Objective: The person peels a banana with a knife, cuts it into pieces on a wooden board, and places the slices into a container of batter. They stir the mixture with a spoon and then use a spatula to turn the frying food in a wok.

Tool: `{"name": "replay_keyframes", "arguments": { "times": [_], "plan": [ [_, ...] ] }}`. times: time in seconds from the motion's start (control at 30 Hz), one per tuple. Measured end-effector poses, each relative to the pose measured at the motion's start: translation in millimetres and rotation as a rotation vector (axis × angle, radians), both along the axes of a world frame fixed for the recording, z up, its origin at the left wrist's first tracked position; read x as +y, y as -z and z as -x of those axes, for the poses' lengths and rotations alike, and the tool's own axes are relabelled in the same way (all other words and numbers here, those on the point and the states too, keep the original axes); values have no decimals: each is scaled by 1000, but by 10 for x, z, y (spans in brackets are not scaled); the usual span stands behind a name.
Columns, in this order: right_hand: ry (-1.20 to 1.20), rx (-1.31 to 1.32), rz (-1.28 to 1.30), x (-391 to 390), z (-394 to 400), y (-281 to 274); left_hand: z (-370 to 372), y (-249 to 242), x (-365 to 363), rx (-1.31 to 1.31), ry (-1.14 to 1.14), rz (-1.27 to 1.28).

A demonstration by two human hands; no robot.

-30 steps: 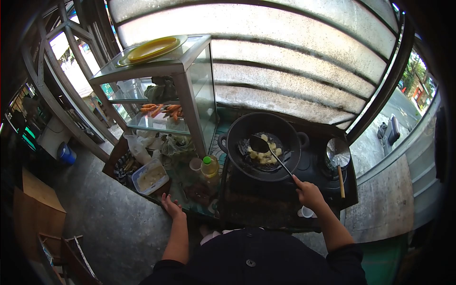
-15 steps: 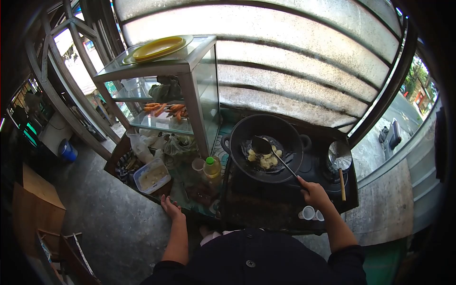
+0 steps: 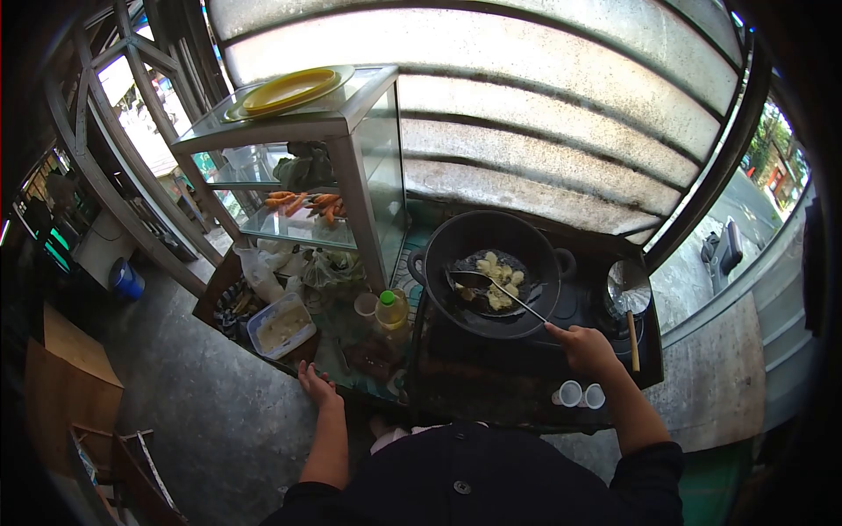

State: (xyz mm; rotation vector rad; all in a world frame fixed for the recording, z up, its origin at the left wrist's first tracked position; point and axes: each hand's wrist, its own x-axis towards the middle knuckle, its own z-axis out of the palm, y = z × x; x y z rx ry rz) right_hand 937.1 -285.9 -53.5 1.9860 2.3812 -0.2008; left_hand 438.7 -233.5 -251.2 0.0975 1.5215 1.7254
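Note:
My right hand is closed on the handle of a metal spatula. The spatula's dark blade lies inside a large black wok, at the left of several pale yellow pieces of food in oil. The wok rests on a black stove. Near the front edge of the counter, my left hand is open, palm up, with nothing in it. Beyond it stands a plastic tub holding a pale mixture.
A glass cabinet with orange food stands behind the tub. A green-capped bottle and a cup are left of the wok. On the right are a foil-topped pot, a wooden handle and two white cups.
The spatula's blade has moved left and down in the wok, off the food pieces. My right hand has shifted slightly right and down. My left hand is nearly unchanged.

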Motion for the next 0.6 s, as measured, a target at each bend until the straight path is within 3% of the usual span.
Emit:
{"name": "replay_keyframes", "arguments": {
  "times": [0.3,0.6],
  "plan": [
    [-73,-134,-13,68,206,-177,-137,-45,105,23,47,-3],
    [120,286,162,245,92,-50,-146,-67,116,42,62,-15]
  ]
}}
